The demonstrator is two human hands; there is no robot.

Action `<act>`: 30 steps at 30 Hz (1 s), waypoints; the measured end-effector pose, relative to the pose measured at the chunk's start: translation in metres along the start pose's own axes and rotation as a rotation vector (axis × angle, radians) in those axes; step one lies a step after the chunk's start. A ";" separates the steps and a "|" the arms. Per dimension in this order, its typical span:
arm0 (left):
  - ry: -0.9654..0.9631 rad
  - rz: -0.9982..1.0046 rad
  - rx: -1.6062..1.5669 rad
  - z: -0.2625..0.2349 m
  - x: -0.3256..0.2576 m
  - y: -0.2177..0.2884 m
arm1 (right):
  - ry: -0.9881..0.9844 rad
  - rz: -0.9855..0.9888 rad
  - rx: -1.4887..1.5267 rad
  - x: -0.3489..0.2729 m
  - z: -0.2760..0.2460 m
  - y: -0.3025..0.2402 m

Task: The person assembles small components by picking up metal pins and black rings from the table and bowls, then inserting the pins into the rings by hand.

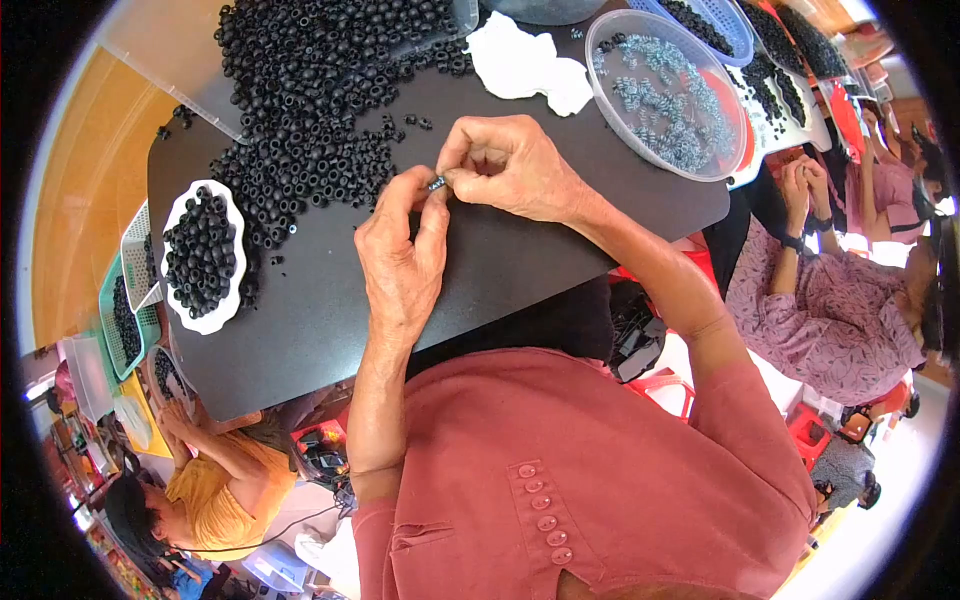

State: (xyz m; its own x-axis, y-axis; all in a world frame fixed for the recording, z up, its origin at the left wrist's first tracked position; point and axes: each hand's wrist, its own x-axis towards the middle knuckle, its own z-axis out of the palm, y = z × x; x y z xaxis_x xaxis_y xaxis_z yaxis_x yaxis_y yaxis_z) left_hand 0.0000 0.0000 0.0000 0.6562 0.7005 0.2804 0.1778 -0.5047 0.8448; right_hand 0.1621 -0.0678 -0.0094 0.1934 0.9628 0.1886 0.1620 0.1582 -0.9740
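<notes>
- Left hand (400,255) comes up over the dark flat bench (520,250), thumb and forefinger pinched narrow on the small dark ring-shaped piece (437,183) where both hands meet.
- That small dark ring-shaped piece sits above the middle of the bench, held clear of the surface between the fingertips of both hands; most of it is hidden by them.
- Judging by its size, the piece should be very light and easy to drop; it looks smooth, so a fingertip pinch across its sides seems the surest hold.
- Right hand (505,165) is curled over, fingers closed, its thumb and forefinger pressing the same piece from the other side.
- Left of the hands on the bench lies a white oval dish of black beads (203,255); behind it spreads a big loose heap of black ring beads (310,90).
- Right of the hands, at the bench's far edge, lie a crumpled white cloth (525,62) and a clear round plastic tub of small grey coil springs (665,90).
- Beyond the bench's right edge sits another person in a patterned pink top (830,320).
</notes>
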 end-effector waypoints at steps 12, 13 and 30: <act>-0.094 -0.215 -0.454 0.000 0.003 -0.001 | 0.005 0.026 0.085 0.000 0.002 -0.002; -0.011 -0.136 -0.286 0.002 0.003 0.002 | 0.013 0.029 0.100 0.000 0.001 -0.001; -0.226 -0.199 -0.483 -0.005 0.007 -0.007 | 0.005 0.018 0.174 0.001 -0.003 -0.004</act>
State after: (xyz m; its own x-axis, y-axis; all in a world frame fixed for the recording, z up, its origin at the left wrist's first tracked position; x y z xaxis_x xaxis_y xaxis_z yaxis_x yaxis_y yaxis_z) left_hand -0.0003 0.0106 -0.0019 0.7945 0.6063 0.0347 -0.0066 -0.0485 0.9988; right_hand 0.1645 -0.0683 -0.0054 0.2001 0.9648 0.1707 -0.0118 0.1765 -0.9842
